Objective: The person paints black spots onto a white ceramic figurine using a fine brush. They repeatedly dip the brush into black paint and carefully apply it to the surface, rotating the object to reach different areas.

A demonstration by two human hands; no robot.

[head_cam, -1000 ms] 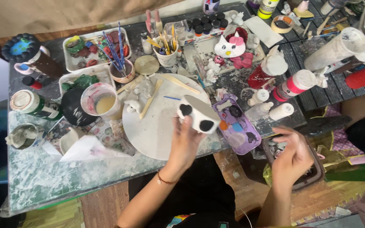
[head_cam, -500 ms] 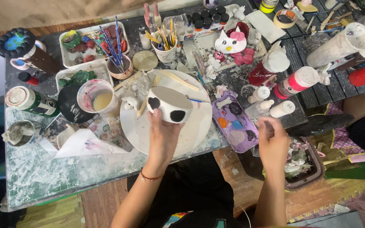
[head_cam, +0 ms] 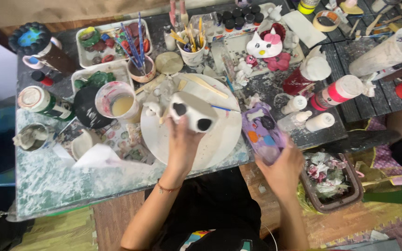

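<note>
A paint-spattered worktable (head_cam: pixel 47 186) spreads beneath both hands. Under the left hand (head_cam: pixel 182 144) lies a round white board (head_cam: pixel 219 144); the hand's fingers close around a white ceramic piece with black spots (head_cam: pixel 192 115), held above it. The right hand (head_cam: pixel 282 167), off to the side, grips the near end of a purple paint palette (head_cam: pixel 262 132).
</note>
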